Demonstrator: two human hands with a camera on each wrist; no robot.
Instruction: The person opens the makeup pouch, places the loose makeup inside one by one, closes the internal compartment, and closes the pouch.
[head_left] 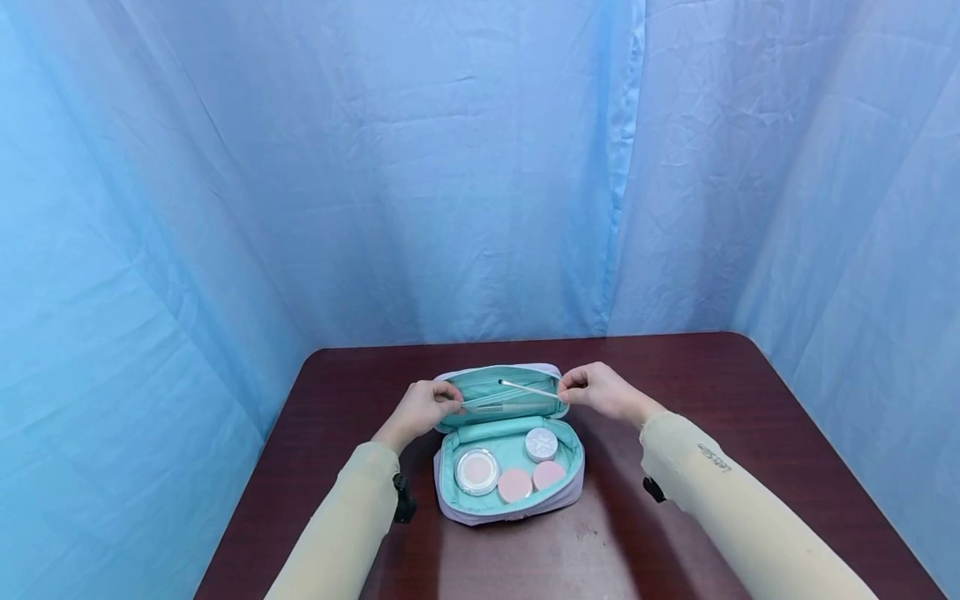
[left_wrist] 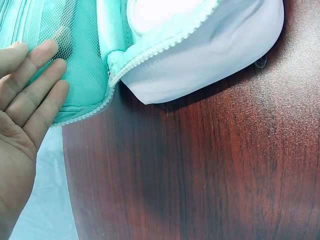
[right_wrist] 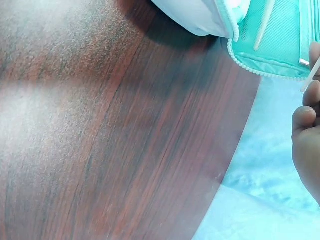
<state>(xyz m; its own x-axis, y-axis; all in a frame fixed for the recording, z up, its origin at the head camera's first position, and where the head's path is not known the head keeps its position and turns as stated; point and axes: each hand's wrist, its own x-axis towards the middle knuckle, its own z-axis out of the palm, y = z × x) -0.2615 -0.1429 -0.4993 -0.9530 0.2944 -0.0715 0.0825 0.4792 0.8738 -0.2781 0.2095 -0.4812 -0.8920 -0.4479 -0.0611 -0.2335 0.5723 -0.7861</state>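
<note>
A makeup bag [head_left: 508,517], lilac outside and mint green inside, lies open with its lid raised at the back. My left hand [head_left: 427,408] is at the lid's left side, thumb and forefinger pinching the edge of the mesh pocket [left_wrist: 85,50]. At the lid's right side my right hand [head_left: 603,392] pinches the end of a thin white makeup brush [head_left: 528,389], its dark tip pointing left across the lid. Behind the mesh lies another slender pale stick [right_wrist: 265,25]. The bag's base holds a round compact [head_left: 477,472], a silvery-lidded jar [head_left: 541,444] and two pink-lidded jars [head_left: 514,485].
The bag stands on a dark red wooden table [head_left: 337,433] with rounded far corners. Light blue curtains [head_left: 480,167] hang behind the table and along both sides. A dark wrist camera [head_left: 403,498] shows under the left sleeve.
</note>
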